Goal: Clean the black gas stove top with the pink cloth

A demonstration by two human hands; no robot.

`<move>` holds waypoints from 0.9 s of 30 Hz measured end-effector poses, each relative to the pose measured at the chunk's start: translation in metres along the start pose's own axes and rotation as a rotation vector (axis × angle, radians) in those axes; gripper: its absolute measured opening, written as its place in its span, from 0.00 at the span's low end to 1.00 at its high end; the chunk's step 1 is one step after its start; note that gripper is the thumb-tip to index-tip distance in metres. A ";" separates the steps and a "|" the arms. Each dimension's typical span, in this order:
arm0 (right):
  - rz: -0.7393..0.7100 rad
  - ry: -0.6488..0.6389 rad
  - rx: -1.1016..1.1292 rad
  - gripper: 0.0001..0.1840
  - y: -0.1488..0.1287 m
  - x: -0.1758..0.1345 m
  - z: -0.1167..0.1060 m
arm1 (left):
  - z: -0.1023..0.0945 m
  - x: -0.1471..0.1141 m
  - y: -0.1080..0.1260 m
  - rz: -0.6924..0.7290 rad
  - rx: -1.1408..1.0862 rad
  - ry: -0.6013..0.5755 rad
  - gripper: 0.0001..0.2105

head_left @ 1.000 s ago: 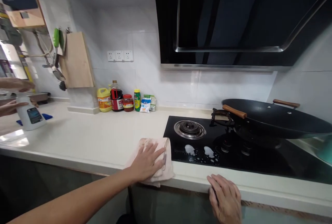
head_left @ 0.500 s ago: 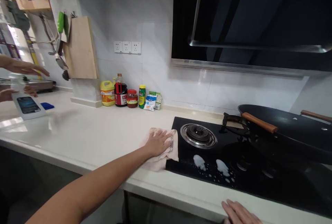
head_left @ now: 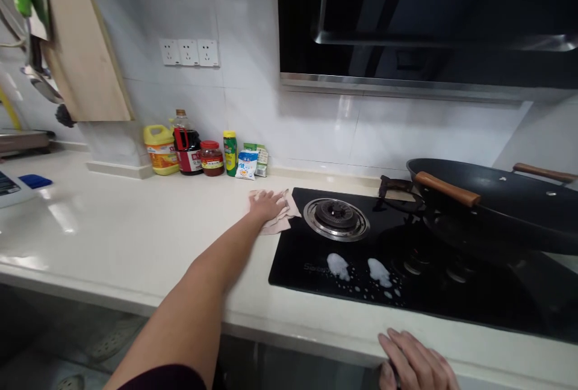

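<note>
My left hand [head_left: 266, 206] presses a pale pink cloth [head_left: 282, 225] onto the white counter beside the back left corner of the black glass gas hob [head_left: 298, 294]. Its fingers are on top of the cloth, partly bunching it. Along the counter's front edge rests my right hand [head_left: 418, 363], fingers extended and nothing visible in it; its lower part is cut off by the frame. Two patches of white foam [head_left: 338, 266] with scattered drops lie on the front of the hob, ahead of the right hand. A round burner [head_left: 336, 216] is right of the cloth.
A large wok [head_left: 492, 197] with wooden handles covers the hob's right side. Bottles, a red-lidded jar [head_left: 212, 158] and seasoning packets [head_left: 247, 164] line the wall. A range hood [head_left: 406, 17] overhangs the hob. At far left are a blue object [head_left: 35, 181] and a partly seen bottle [head_left: 11, 190].
My left hand has slid the cloth back along the hob's left side, off the glass's front left edge. The view has turned right; the other person's hands have left it. My right hand remains by the counter edge.
</note>
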State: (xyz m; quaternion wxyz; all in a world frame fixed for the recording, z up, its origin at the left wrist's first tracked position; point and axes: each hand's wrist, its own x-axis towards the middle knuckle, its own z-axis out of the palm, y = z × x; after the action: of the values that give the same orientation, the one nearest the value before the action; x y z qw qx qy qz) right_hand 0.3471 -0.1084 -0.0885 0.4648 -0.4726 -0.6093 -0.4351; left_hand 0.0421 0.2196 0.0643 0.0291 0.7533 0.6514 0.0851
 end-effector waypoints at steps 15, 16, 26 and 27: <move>-0.069 -0.094 0.074 0.18 0.007 -0.005 -0.001 | -0.056 -0.172 -0.158 -0.376 0.137 0.069 0.33; -0.068 -0.087 0.079 0.18 0.006 -0.003 -0.001 | -0.056 -0.180 -0.156 -0.362 0.140 0.070 0.32; 0.023 -0.073 0.129 0.14 -0.011 0.009 -0.007 | -0.036 -0.248 -0.061 -0.058 0.166 0.031 0.26; 0.023 -0.077 0.133 0.14 -0.011 0.010 -0.008 | -0.033 -0.255 -0.049 -0.009 0.166 0.041 0.25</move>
State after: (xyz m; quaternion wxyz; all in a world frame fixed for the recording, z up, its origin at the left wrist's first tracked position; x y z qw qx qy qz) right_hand 0.3363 -0.1166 -0.0780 0.4762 -0.4642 -0.6488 -0.3698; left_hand -0.0459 -0.0268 0.0663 -0.0461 0.7484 0.6601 0.0461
